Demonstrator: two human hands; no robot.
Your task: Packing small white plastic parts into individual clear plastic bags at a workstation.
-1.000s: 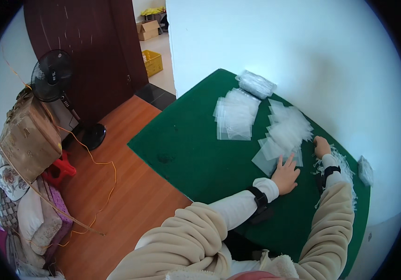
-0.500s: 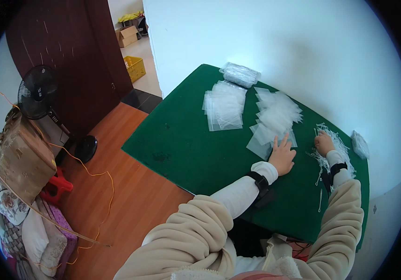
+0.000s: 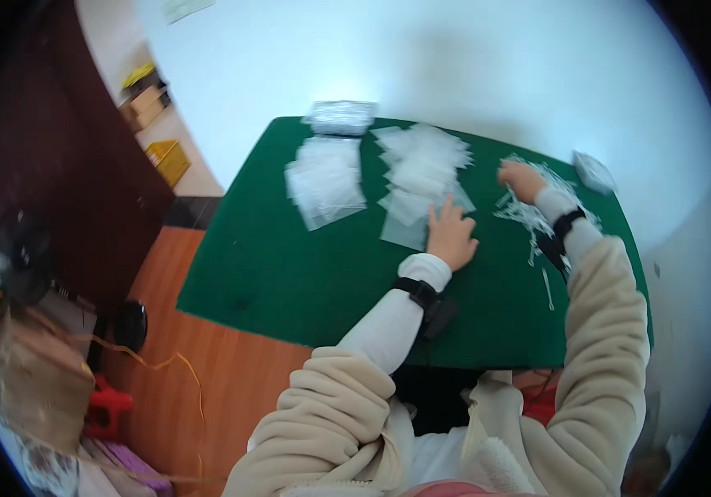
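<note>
My left hand (image 3: 452,236) lies at the near end of an overlapping row of clear zip bags (image 3: 426,170), its fingers spread and the fingertips on the nearest bags. At the right, my right hand (image 3: 523,180) is curled over the far left part of a loose heap of thin whitish sticks (image 3: 529,217). Its fingers look pressed together, and what is in them is hidden. One single stick with a rounded end (image 3: 547,288) lies apart, nearer to me. A second fanned stack of clear bags (image 3: 326,178) is farther left.
A green-covered table (image 3: 264,273) stands against a white wall. Clear packs sit at its back edge (image 3: 340,118) and right corner (image 3: 594,171). On the floor at left are a black fan (image 3: 24,257), a cardboard box (image 3: 40,364), a yellow cord (image 3: 156,363) and a red stool (image 3: 107,406).
The view has swung, so the table now appears farther left and higher. My left hand stays on the bags. My right hand remains at the heap of sticks, slightly nearer its far end.
</note>
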